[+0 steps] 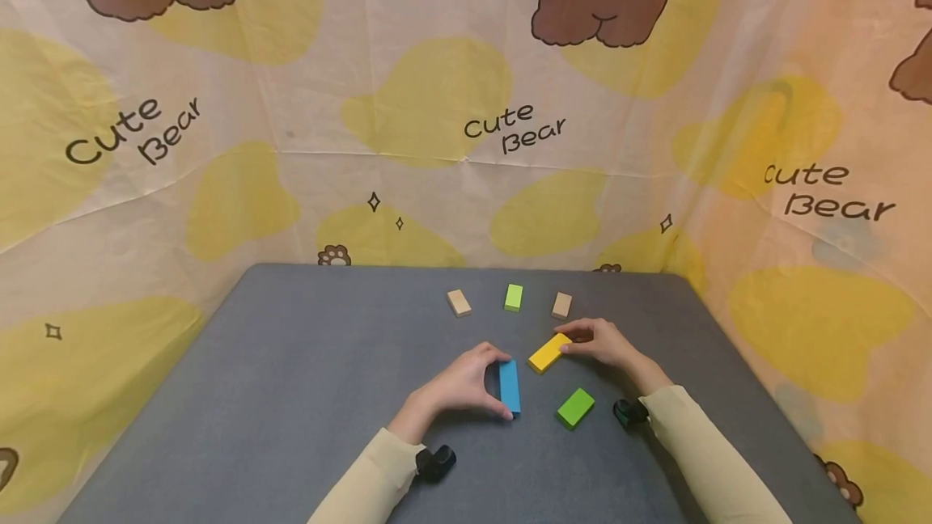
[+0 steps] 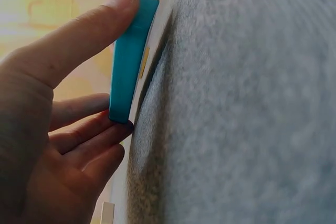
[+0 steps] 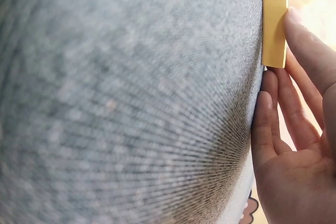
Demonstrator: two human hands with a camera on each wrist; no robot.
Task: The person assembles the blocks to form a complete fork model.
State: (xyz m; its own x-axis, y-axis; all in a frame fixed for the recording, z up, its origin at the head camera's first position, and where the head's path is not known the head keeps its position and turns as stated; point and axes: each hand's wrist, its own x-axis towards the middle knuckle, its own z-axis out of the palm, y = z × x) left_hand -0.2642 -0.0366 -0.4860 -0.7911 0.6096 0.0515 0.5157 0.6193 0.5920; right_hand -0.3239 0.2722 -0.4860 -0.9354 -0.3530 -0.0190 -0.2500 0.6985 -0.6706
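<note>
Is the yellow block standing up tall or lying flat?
Lying flat: the yellow block has its broad face up in the head view.

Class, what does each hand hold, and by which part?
Left hand: blue block, gripped by its two ends. Right hand: yellow block, gripped at its right end.

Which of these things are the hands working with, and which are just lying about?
In hand:
- blue block, held by the left hand
- yellow block, held by the right hand

Untouched, apparently just lying about:
- green block, nearest the person
- lime block, far row's middle
- left tan block
- right tan block
</note>
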